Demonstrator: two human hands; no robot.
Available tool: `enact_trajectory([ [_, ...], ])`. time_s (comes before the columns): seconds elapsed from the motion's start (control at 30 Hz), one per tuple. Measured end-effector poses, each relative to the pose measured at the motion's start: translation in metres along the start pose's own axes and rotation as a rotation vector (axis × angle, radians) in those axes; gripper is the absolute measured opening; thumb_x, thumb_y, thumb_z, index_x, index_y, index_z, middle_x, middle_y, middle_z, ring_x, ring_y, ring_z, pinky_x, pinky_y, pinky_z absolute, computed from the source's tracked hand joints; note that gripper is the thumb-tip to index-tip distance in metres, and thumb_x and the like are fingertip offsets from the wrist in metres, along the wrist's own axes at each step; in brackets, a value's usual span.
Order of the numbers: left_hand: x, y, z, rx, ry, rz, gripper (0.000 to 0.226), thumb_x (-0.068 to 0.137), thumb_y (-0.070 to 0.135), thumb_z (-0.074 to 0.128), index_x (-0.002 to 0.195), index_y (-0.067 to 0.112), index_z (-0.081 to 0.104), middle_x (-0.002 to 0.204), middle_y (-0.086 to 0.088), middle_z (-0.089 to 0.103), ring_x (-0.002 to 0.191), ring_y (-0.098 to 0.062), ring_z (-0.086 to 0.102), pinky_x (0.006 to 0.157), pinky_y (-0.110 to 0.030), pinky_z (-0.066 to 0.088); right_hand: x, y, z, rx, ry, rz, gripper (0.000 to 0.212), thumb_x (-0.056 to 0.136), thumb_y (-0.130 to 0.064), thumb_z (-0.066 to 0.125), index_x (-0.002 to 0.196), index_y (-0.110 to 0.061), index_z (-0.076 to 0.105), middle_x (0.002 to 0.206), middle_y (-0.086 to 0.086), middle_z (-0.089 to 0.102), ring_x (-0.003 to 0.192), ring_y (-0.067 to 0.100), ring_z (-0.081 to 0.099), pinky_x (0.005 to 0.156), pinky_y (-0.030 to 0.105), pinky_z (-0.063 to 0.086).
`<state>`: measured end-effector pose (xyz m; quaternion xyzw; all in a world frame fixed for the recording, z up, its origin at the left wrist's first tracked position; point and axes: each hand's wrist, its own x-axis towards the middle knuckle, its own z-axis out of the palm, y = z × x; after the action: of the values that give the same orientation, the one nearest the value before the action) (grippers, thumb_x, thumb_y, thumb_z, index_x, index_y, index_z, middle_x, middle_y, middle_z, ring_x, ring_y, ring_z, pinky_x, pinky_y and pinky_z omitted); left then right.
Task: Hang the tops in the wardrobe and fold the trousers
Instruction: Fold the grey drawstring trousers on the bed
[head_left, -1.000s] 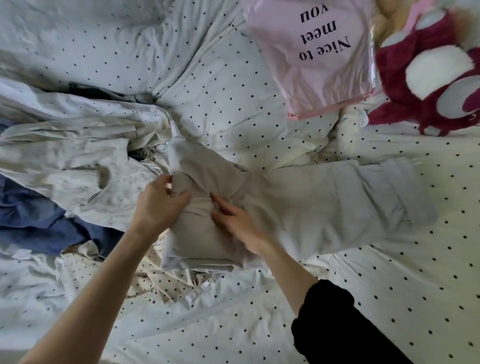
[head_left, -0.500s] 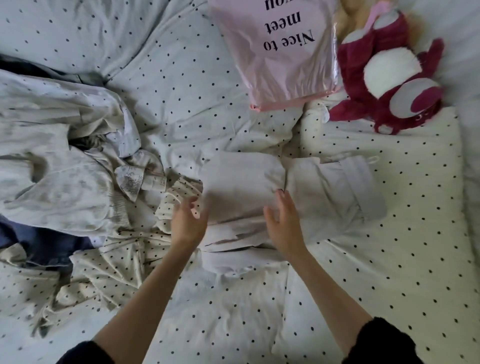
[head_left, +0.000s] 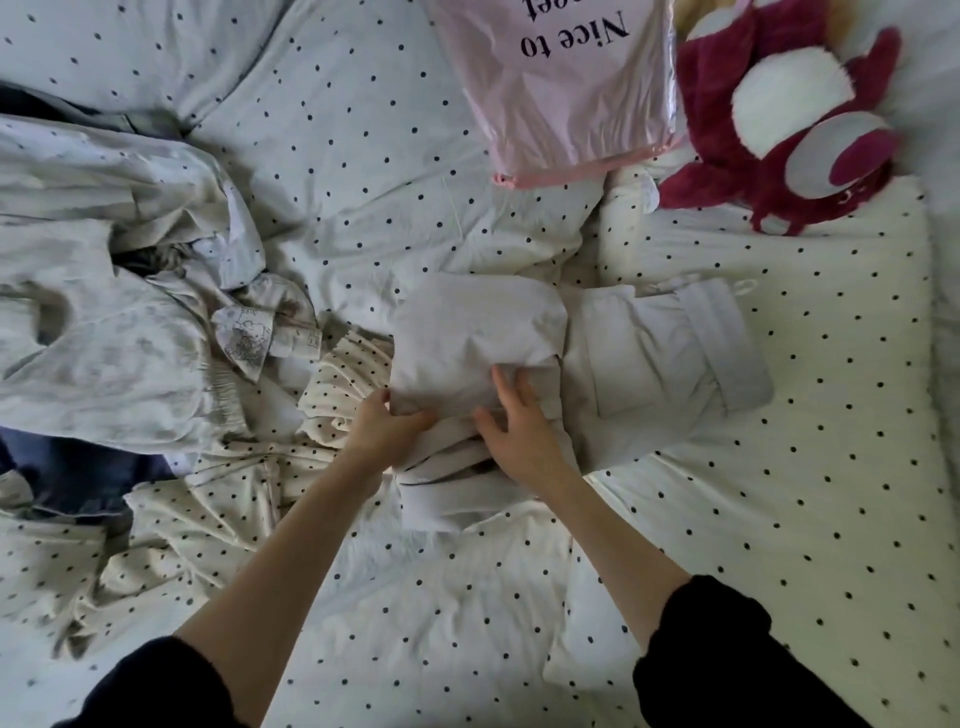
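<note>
Pale grey trousers lie partly folded in the middle of the dotted bed, one end doubled over onto the rest. My left hand grips the near left edge of the folded layer. My right hand lies on top of the fold with fingers spread and straight, pressing the cloth down. A heap of other clothes sits to the left: a light patterned top, a cream dotted garment and a blue piece underneath.
A pink plastic bag printed with words lies at the far middle. A magenta and white plush toy sits at the far right. The dotted bed sheet stretches out to the right and near side.
The trousers went from stretched out long to doubled over into a shorter bundle. Both hands moved to its near edge, and my view shifted right and closer.
</note>
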<state>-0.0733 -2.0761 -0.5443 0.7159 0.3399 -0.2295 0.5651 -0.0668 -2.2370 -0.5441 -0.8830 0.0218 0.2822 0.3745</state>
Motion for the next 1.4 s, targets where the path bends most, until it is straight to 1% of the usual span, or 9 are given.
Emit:
enact_trajectory([
  [0.23,-0.048,0.036,-0.053,-0.026,0.15,0.103,0.07,0.058,0.025,0.075,0.121,0.006,0.051,0.102,-0.011,0.064,0.09,-0.025,0.062,0.079,-0.038,0.054,-0.008,-0.051,0.014,0.357,-0.219,-0.043,0.06,0.097,-0.032,0.046,0.149,-0.036,0.015,0.156,-0.01,0.012,0.138,0.014,0.028,0.101,0.009,0.021],
  [0.37,-0.059,0.059,-0.066,0.151,0.256,0.154,0.075,0.052,0.038,0.061,0.121,0.011,0.051,0.103,-0.007,0.063,0.097,-0.029,0.06,0.088,-0.044,0.05,0.003,-0.065,0.01,0.674,-0.359,0.039,0.053,0.098,-0.022,0.047,0.147,-0.032,0.027,0.153,-0.001,0.028,0.137,0.014,0.033,0.115,0.033,0.026],
  [0.43,-0.055,0.065,-0.051,0.189,0.215,0.179,0.076,0.054,0.039,0.062,0.123,0.009,0.05,0.108,-0.011,0.064,0.099,-0.03,0.061,0.089,-0.046,0.05,0.007,-0.055,-0.002,0.795,-0.342,0.102,0.043,0.099,-0.025,0.045,0.142,-0.027,0.039,0.139,-0.003,0.049,0.122,0.01,0.05,0.105,0.029,0.04],
  [0.53,-0.05,0.067,-0.011,0.17,0.067,0.225,0.067,0.068,0.039,0.074,0.122,0.008,0.05,0.102,-0.009,0.066,0.092,-0.026,0.065,0.085,-0.044,0.053,0.001,-0.031,-0.034,1.031,-0.329,0.227,0.03,0.092,-0.039,0.052,0.11,-0.018,0.063,0.078,-0.004,0.071,0.062,0.004,0.063,0.056,0.018,0.051],
  [0.67,-0.051,0.063,0.065,0.366,-0.177,0.381,0.061,0.083,0.042,0.063,0.133,0.015,0.038,0.101,0.006,0.063,0.099,-0.018,0.062,0.092,-0.043,0.048,-0.01,0.004,-0.096,1.211,-0.21,0.216,0.047,0.1,-0.048,0.023,0.123,-0.024,0.056,0.081,-0.001,0.064,0.065,0.011,0.055,0.06,0.023,0.044],
  [0.83,-0.037,0.054,0.122,0.832,-0.428,0.616,0.063,0.094,0.015,0.037,0.149,0.024,0.008,0.147,0.007,0.037,0.138,-0.013,0.03,0.111,-0.058,-0.009,-0.02,0.028,-0.139,0.688,0.112,0.2,0.031,0.101,-0.035,0.037,0.109,-0.015,0.06,0.102,0.008,0.059,0.096,0.021,0.056,0.09,0.039,0.044],
  [1.03,0.018,0.046,0.09,1.522,-0.343,1.192,0.081,0.087,0.003,0.037,0.145,0.026,-0.015,0.157,0.007,-0.01,0.142,-0.016,-0.019,0.114,-0.044,-0.013,-0.02,0.026,-0.091,-0.068,0.639,-0.108,0.038,0.095,-0.009,0.041,0.132,-0.003,0.049,0.135,0.013,0.05,0.127,0.027,0.043,0.108,0.033,0.033],
  [1.23,0.064,0.069,0.068,1.738,-0.219,1.576,0.059,0.091,0.036,0.037,0.146,0.021,0.022,0.153,0.004,0.022,0.142,-0.023,0.018,0.117,-0.044,0.011,-0.013,0.064,-0.026,-0.517,0.58,-0.112,0.053,0.089,-0.027,0.055,0.136,-0.003,0.047,0.144,0.015,0.043,0.134,0.029,0.041,0.111,0.048,0.031],
  [1.4,0.101,0.078,0.076,1.66,-0.176,1.46,0.057,0.096,0.048,0.017,0.147,0.023,0.021,0.153,0.003,0.018,0.143,-0.025,0.015,0.115,-0.05,0.009,0.016,0.109,-0.043,-0.717,0.561,-0.11,0.057,0.087,-0.042,0.052,0.137,-0.015,0.049,0.148,0.008,0.04,0.138,0.022,0.034,0.112,0.054,0.023],
])
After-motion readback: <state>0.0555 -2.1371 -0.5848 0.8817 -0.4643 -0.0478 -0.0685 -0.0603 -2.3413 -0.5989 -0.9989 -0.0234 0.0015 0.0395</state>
